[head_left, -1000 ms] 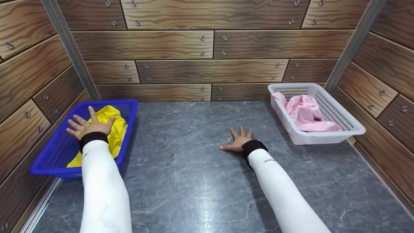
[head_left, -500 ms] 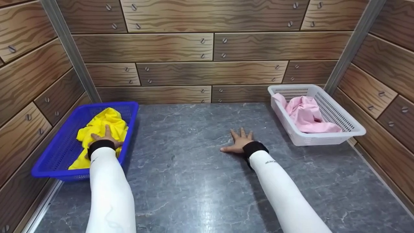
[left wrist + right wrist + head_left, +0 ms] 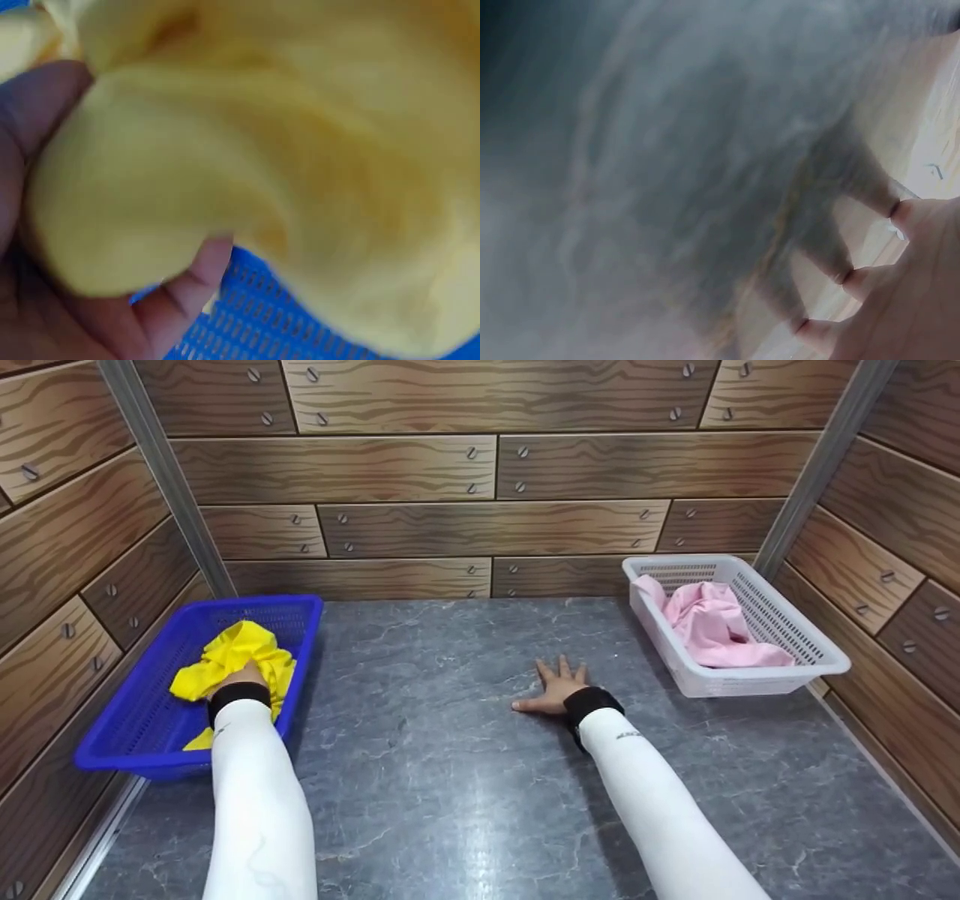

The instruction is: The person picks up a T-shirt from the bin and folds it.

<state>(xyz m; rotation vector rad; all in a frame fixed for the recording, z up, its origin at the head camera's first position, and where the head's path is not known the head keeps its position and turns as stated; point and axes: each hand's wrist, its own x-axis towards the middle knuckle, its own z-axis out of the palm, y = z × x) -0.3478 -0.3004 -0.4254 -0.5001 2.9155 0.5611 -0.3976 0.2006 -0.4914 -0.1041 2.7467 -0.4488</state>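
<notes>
My left hand (image 3: 244, 673) is down in the blue plastic basket (image 3: 142, 761) at the left, gripping a bunched yellow cloth (image 3: 232, 649). In the left wrist view the yellow cloth (image 3: 247, 165) billows between thumb and curled fingers (image 3: 184, 292), hiding some of them. Part of the cloth still lies on the basket floor behind the wrist. Flat on the grey marbled tabletop (image 3: 420, 720), right of centre, my right hand (image 3: 555, 690) rests with fingers spread. Its palm (image 3: 907, 300) and fingertips press the surface in the right wrist view, holding nothing.
A white plastic basket (image 3: 750, 675) with a crumpled pink cloth (image 3: 709, 622) stands at the back right. Wood-patterned panels (image 3: 405, 529) wall in the table at the back and both sides, with grey metal posts (image 3: 161, 472) at the corners.
My left hand came down from above the basket with fingers spread, then closed on the yellow cloth, gathering it up into a bunch. The right hand stays put.
</notes>
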